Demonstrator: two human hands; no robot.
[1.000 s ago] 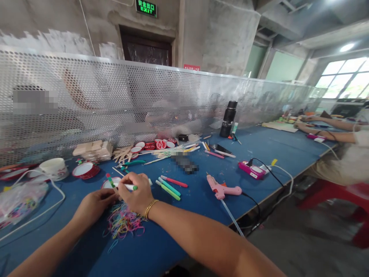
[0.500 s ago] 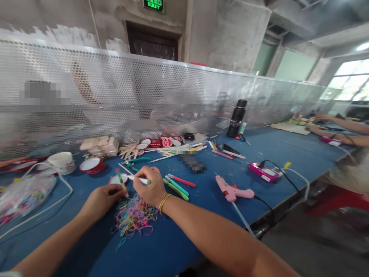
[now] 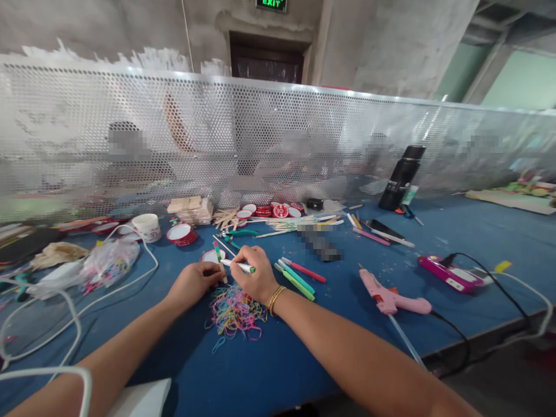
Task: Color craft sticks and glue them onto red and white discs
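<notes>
My left hand (image 3: 196, 284) pinches a small wooden craft stick (image 3: 218, 253) standing nearly upright, its upper part coloured red and green. My right hand (image 3: 257, 277) grips a white felt-tip marker (image 3: 245, 267) with a green end, its other end close to the stick. Whether the tip touches the wood I cannot tell. Just below both hands lies a loose heap of colourful rubber bands (image 3: 238, 313). Behind the stick is a round red-rimmed lid (image 3: 208, 255), partly hidden. Right of my right hand rest several markers: red (image 3: 306, 270), turquoise (image 3: 299, 277) and green (image 3: 295, 284).
A pink glue gun (image 3: 391, 295) lies to the right, near a magenta power strip (image 3: 452, 275). Further back are wooden sticks (image 3: 286, 226), a white cup (image 3: 146, 227) and a black bottle (image 3: 402, 178). White cables (image 3: 78, 324) cross the left side. A perforated metal screen (image 3: 260, 133) stands behind.
My view has turned left, so everything appears further right, and more cables and bags show on the left. Both hands keep their hold on the stick and marker.
</notes>
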